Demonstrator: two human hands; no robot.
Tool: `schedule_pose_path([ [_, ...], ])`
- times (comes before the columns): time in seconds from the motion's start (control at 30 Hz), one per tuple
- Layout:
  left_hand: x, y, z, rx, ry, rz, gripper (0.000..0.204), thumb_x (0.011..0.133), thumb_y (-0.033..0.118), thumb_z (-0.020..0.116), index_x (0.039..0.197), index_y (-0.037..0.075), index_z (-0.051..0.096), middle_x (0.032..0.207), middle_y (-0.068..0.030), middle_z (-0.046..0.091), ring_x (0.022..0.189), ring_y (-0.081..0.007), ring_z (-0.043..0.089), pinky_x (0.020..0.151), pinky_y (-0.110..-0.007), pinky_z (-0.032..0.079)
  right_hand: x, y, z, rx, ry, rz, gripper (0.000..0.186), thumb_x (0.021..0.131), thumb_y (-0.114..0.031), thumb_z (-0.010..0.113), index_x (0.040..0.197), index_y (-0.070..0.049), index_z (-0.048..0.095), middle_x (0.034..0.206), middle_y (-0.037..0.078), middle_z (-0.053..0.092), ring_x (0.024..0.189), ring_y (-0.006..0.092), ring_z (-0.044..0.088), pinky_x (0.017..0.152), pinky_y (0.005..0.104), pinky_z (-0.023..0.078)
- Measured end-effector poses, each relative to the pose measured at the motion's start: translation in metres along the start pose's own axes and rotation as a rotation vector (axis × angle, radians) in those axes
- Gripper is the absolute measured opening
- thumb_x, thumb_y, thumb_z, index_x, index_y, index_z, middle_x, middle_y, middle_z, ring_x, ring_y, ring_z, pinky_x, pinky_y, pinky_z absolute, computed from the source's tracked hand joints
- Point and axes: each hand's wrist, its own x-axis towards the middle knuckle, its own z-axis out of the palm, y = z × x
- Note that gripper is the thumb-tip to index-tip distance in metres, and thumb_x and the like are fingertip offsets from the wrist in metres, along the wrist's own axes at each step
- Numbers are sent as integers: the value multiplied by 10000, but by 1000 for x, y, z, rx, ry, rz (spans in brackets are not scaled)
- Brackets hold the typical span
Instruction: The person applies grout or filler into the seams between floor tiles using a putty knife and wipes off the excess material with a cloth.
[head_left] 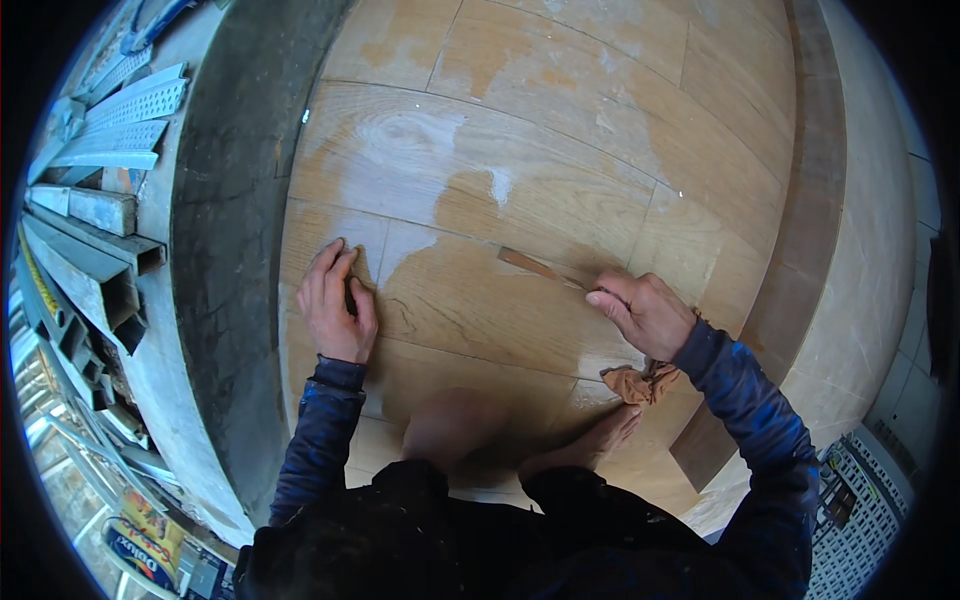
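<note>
My left hand (335, 305) rests on the wood-look tiled floor (480, 330), fingers apart and slightly bent, fingertips near a pale, whitish patch; a dark area under its thumb is too shadowed to make out. My right hand (640, 315) grips a flat scraper (532, 263), its thin blade angled leftward, low over the tiles. A crumpled brown cloth (630, 385) lies just below that hand, beside my bare foot (590, 445). Pale residue is smeared across the upper part of the floor.
Metal channels and perforated strips (110, 240) lie along the left on a ledge beside a dark grey band (220, 250). A labelled yellow-and-blue container (140, 540) is at lower left. A brown border (815, 180) runs along the right; a plastic crate (865, 510) is at lower right.
</note>
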Motion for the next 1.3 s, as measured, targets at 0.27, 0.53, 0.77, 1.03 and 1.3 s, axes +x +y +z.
schedule_pose_path([
  [0.27,-12,-21,-3,67,39,106,423,842,-11,577,1256,39,647,1432,-155,609,1328,-359,558,1107,-464,385,8,6,0,-14,-22,10,353,1074,-371,555,998,-37,642,767,266,618,752,508,600,673,537,486],
  [0.53,-13,-17,-2,30,-4,73,424,802,-4,585,1219,41,651,1429,-159,608,1320,-367,559,1105,-463,378,2,2,3,9,-72,65,325,1069,-344,570,992,-37,645,750,264,631,741,488,631,659,534,493],
  [0.77,-9,-25,-3,22,27,97,414,779,-15,579,1183,35,654,1412,-162,616,1305,-372,568,1085,-467,387,1,13,-3,34,-21,-40,306,1059,-344,586,1005,-47,637,722,258,629,710,492,628,631,543,489],
  [1.03,-8,-28,0,13,20,69,404,755,-20,579,1147,40,653,1406,-160,618,1303,-360,572,1069,-466,394,56,-21,27,-6,31,-103,298,1054,-323,599,962,-41,624,695,260,613,679,493,620,604,542,479],
  [1.3,-5,-26,3,-16,24,62,386,750,-14,585,1127,43,643,1412,-163,614,1298,-358,576,1075,-465,397,66,-31,8,-82,-46,-61,353,1056,-358,595,945,-25,627,707,267,616,691,498,613,619,541,485],
])
